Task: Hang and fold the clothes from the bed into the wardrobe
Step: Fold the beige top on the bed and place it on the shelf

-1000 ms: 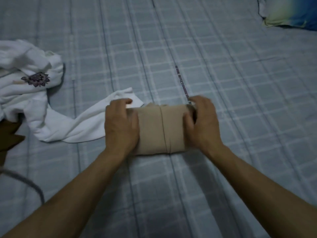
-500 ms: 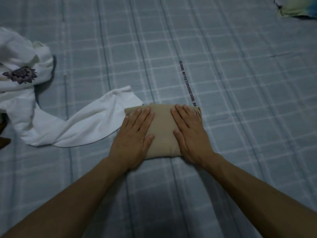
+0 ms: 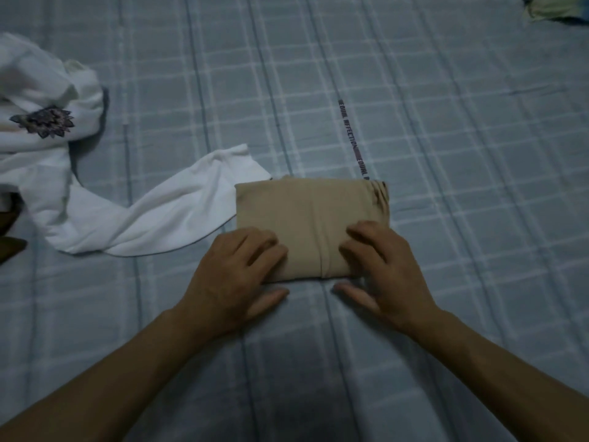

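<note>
A tan garment (image 3: 306,212), folded into a small rectangle, lies flat on the blue checked bed sheet (image 3: 462,161). My left hand (image 3: 236,279) is at its near left corner, with bent fingers on top and the thumb on the sheet just in front of the edge. In the same way my right hand (image 3: 385,272) takes the near right corner, fingers curled on the cloth and thumb below the edge. A crumpled white garment (image 3: 143,218) with a dark flower patch (image 3: 44,121) sprawls to the left, one sleeve reaching the tan fold.
A printed strip of lettering (image 3: 352,138) runs across the sheet behind the tan fold. A pale pillow or cloth (image 3: 554,8) sits at the far right corner. Something dark brown (image 3: 9,250) shows at the left edge.
Both hands pressed flat on top of the tan fold half a second ago. They have slid back to its near edge, and the fingers are now bent.
</note>
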Demonstrator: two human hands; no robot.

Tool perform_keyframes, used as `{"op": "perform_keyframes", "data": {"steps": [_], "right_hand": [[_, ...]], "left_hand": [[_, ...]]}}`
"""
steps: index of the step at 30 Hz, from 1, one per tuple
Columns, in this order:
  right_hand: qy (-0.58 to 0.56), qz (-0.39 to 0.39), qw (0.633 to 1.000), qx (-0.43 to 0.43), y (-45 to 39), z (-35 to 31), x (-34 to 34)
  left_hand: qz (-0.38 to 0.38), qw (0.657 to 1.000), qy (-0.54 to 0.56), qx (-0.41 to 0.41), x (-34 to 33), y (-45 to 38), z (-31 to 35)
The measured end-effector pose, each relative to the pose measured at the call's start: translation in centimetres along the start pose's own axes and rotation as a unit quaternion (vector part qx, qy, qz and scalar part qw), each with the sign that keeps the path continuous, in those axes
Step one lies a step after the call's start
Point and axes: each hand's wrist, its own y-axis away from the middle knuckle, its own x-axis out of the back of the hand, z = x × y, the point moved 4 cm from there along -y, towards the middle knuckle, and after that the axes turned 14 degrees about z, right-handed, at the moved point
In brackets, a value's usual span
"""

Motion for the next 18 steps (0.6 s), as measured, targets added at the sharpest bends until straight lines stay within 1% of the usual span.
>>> {"op": "perform_keyframes", "data": {"steps": [2,5,9,12,16,18], "right_hand": [[0.018,-0.007,1.000,-0.009,1.4,-0.1,0.3],[0.012,0.010,1.000,-0.027,0.8,0.1,0.1],[-0.003,0.015,1.000,0.007,-0.6,0.5,0.4],[0.028,-0.007,0.999,0.033,-0.5,0.9,0.5],[0.057,-0.031,0.998,0.008,-1.3,1.0,-0.4],[0.061,-0.036,0.997,0.008,-1.6,0.9,-0.6]], "left_hand": [[-0.018,1.000,0.003,-0.005,-0.2,1.1,-0.1],[-0.010,1.000,0.012,0.011,-0.8,1.4,-0.9],[0.007,1.000,0.014,0.005,-0.9,0.8,-1.5],[0.009,1.000,0.012,0.007,-0.5,0.8,-1.6],[0.015,0.999,0.028,0.018,0.1,0.3,-1.5],[0.016,0.999,0.037,0.017,0.2,0.1,-1.5]]}}
